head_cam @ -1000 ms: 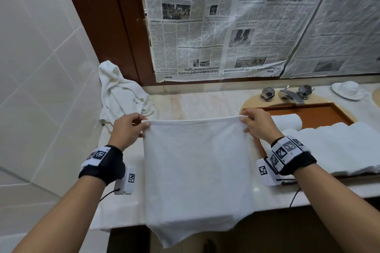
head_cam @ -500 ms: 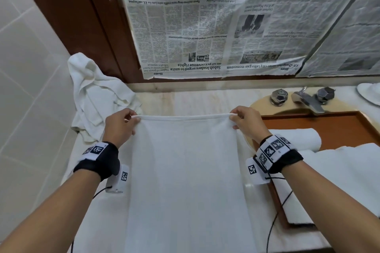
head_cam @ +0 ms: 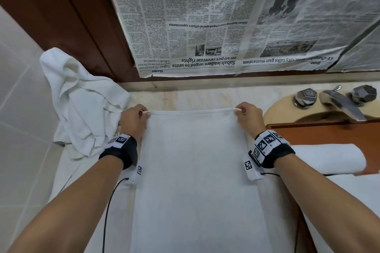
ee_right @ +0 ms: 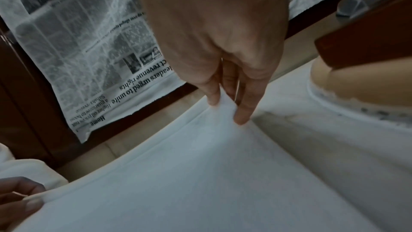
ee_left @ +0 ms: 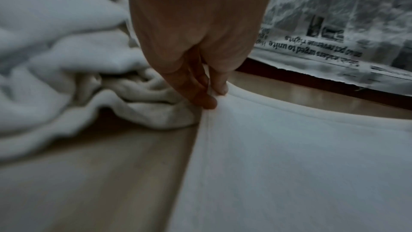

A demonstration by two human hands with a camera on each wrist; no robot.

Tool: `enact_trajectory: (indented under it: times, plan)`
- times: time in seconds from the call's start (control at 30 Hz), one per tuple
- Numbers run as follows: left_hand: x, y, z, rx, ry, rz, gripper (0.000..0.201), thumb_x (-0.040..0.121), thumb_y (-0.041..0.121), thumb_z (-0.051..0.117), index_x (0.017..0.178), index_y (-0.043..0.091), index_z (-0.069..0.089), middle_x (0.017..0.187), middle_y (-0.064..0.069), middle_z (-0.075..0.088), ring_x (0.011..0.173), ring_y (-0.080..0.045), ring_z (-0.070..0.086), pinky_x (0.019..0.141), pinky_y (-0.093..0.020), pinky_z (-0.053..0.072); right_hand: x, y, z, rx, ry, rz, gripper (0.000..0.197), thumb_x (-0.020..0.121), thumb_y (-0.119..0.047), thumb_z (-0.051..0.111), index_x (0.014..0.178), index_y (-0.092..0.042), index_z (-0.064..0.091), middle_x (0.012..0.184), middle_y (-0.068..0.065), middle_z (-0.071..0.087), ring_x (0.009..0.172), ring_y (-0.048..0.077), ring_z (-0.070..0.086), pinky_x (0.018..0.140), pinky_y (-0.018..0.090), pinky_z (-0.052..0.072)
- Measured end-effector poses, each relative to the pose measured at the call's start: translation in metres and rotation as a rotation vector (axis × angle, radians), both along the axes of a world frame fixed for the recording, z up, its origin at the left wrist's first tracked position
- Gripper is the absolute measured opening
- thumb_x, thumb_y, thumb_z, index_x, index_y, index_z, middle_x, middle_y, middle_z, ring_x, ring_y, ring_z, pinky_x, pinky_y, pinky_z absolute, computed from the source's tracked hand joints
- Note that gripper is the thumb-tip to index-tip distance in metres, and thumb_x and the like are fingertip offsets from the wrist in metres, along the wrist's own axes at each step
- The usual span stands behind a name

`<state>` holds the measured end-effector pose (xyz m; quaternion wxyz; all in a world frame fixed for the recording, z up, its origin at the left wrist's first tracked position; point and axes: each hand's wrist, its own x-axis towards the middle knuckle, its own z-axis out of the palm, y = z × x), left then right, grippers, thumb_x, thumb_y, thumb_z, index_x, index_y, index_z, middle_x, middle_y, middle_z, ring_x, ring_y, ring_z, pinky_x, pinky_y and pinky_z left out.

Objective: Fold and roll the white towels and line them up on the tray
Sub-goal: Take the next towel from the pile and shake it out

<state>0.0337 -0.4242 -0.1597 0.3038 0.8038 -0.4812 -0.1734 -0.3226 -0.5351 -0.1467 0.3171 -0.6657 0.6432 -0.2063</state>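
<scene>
On the pale marble worktop, your left hand and right hand pinch the flat white cotton towel's twelve-o'clock corners; its long axis runs toward six.

The head view is evenly and fairly brightly lit by soft indoor light, with no hard shadows; only faint shade falls under the forearms. Its wide lens bends straight lines near the edges, so the newspaper on the wall bows outward, and its small print smears at the top. The white towel is so pale that its weave barely shows. Both wrist views are dimmer, with a cool grey-blue cast. The left wrist view is soft and motion-blurred, most of all on the crumpled towels. The right wrist view is a little sharper, with headlines legible, though its corners stretch and darken.
</scene>
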Motion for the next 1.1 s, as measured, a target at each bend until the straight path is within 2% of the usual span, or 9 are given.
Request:
enact_trajectory:
  times: [0.1, 0.2, 0.33, 0.47, 0.57, 0.67, 0.77, 0.93, 1.1]
  plan:
    - [-0.003, -0.014, -0.013, 0.029, -0.050, 0.014, 0.011, 0.092, 0.021, 0.062, 0.097, 0.014, 0.068, 0.087, -0.010, 0.066, 0.082, -0.031, 0.063, 0.075, -0.038, 0.051, 0.004, -0.008, -0.012, -0.031, 0.018, -0.026, 0.017, 0.098, -0.008, 0.051, 0.101, -0.006, 0.067, 0.088, 0.013, 0.067, 0.091, 0.030, 0.056, 0.073, 0.023, 0.033]
    - [-0.008, -0.024, -0.019, 0.098, -0.145, 0.043, 0.015, 0.095, 0.025, 0.059, 0.104, 0.017, 0.067, 0.094, -0.010, 0.063, 0.091, -0.032, 0.059, 0.076, -0.038, 0.046, 0.008, -0.014, -0.019, -0.088, 0.016, -0.066, 0.019, 0.098, -0.006, 0.049, 0.103, -0.002, 0.067, 0.089, 0.020, 0.068, 0.088, 0.034, 0.058, 0.075, 0.031, 0.043]
    - [-0.011, -0.024, -0.023, 0.101, -0.096, 0.056, 0.025, 0.096, 0.027, 0.057, 0.119, 0.017, 0.063, 0.110, -0.012, 0.060, 0.100, -0.033, 0.058, 0.084, -0.041, 0.047, 0.011, -0.014, -0.019, -0.063, 0.055, -0.061, 0.032, 0.098, -0.010, 0.052, 0.128, -0.001, 0.057, 0.116, 0.021, 0.064, 0.112, 0.038, 0.056, 0.095, 0.037, 0.042]
    - [-0.022, 0.010, -0.023, -0.111, -0.122, -0.058, 0.044, 0.095, 0.028, 0.055, 0.134, 0.007, 0.054, 0.132, -0.017, 0.054, 0.120, -0.034, 0.050, 0.105, -0.044, 0.040, 0.015, 0.031, -0.017, -0.192, 0.098, 0.132, 0.057, 0.098, -0.019, 0.055, 0.149, -0.003, 0.035, 0.153, 0.017, 0.036, 0.142, 0.033, 0.029, 0.117, 0.041, 0.026]
    - [-0.056, 0.058, -0.027, -0.040, -0.150, -0.176, 0.056, 0.096, 0.042, 0.042, 0.141, 0.009, 0.050, 0.147, -0.014, 0.048, 0.136, -0.033, 0.041, 0.115, -0.040, 0.029, 0.025, 0.075, -0.025, -0.131, 0.268, 0.376, 0.066, 0.101, -0.044, 0.042, 0.157, -0.017, 0.019, 0.165, 0.000, 0.012, 0.152, 0.025, 0.008, 0.123, 0.043, 0.012]
    - [-0.085, 0.073, -0.030, 0.225, -0.196, -0.251, 0.063, 0.100, 0.057, 0.025, 0.156, 0.028, 0.025, 0.166, 0.001, 0.012, 0.152, -0.024, 0.010, 0.120, -0.049, 0.014, 0.040, 0.095, -0.038, -0.026, 0.488, 0.545, 0.072, 0.095, -0.064, 0.008, 0.158, -0.031, -0.004, 0.162, -0.014, -0.018, 0.151, 0.019, -0.016, 0.121, 0.045, -0.006]
    - [-0.092, 0.067, -0.033, 0.406, -0.283, -0.292, 0.071, 0.094, 0.067, 0.003, 0.158, 0.037, -0.003, 0.166, 0.007, -0.015, 0.152, -0.020, -0.014, 0.121, -0.053, -0.001, 0.046, 0.094, -0.042, -0.003, 0.562, 0.589, 0.066, 0.098, -0.061, 0.007, 0.156, -0.035, -0.012, 0.160, -0.016, -0.024, 0.150, 0.018, -0.022, 0.120, 0.048, -0.011]
    - [-0.075, 0.063, -0.035, 0.488, -0.371, -0.272, 0.062, 0.101, 0.061, 0.010, 0.155, 0.042, -0.011, 0.164, 0.013, -0.020, 0.152, -0.016, -0.015, 0.118, -0.058, -0.006, 0.019, 0.082, -0.042, 0.036, 0.605, 0.530, 0.066, 0.099, -0.062, 0.004, 0.155, -0.035, -0.017, 0.159, -0.013, -0.029, 0.148, 0.013, -0.025, 0.121, 0.040, -0.013]
    - [-0.066, 0.069, -0.022, 0.430, -0.236, -0.267, 0.061, 0.104, 0.055, 0.017, 0.159, 0.034, 0.000, 0.166, 0.012, -0.014, 0.153, -0.016, -0.011, 0.120, -0.058, -0.004, 0.001, 0.091, -0.032, 0.089, 0.544, 0.426, 0.066, 0.103, -0.053, 0.009, 0.158, -0.020, -0.010, 0.162, -0.005, -0.022, 0.150, 0.013, -0.019, 0.121, 0.040, -0.010]
